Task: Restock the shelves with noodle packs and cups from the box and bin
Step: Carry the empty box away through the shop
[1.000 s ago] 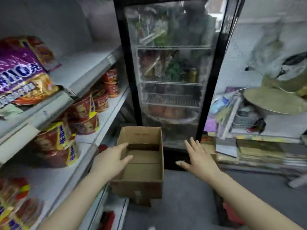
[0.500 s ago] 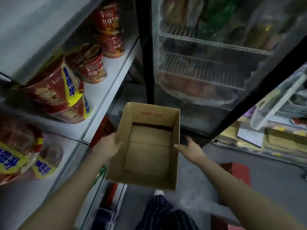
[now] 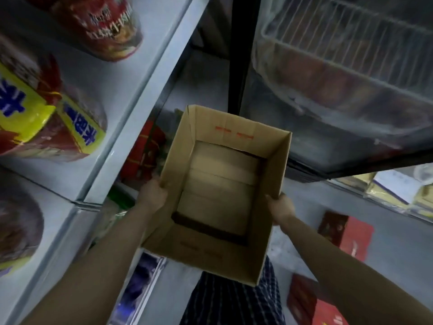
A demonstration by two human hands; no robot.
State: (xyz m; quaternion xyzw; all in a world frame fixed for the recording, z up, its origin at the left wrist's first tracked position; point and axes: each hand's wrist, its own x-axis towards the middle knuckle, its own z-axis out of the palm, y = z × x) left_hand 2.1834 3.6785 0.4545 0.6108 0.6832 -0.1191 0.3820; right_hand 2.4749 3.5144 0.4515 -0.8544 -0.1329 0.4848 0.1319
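Head view: an open cardboard box [image 3: 218,195], nothing visible inside it, is held between two hands in front of the person's checked clothing [image 3: 232,301]. The left hand [image 3: 152,195] grips its left wall, fingers curled over the rim; the right hand [image 3: 280,207] clasps the right wall, its fingers hidden behind the cardboard. White shelves [image 3: 131,95] at left carry at least three red noodle cups [image 3: 110,26]. A glass-door fridge [image 3: 339,90] stands behind the box. Two red cartons [image 3: 344,235] lie on the floor at right.
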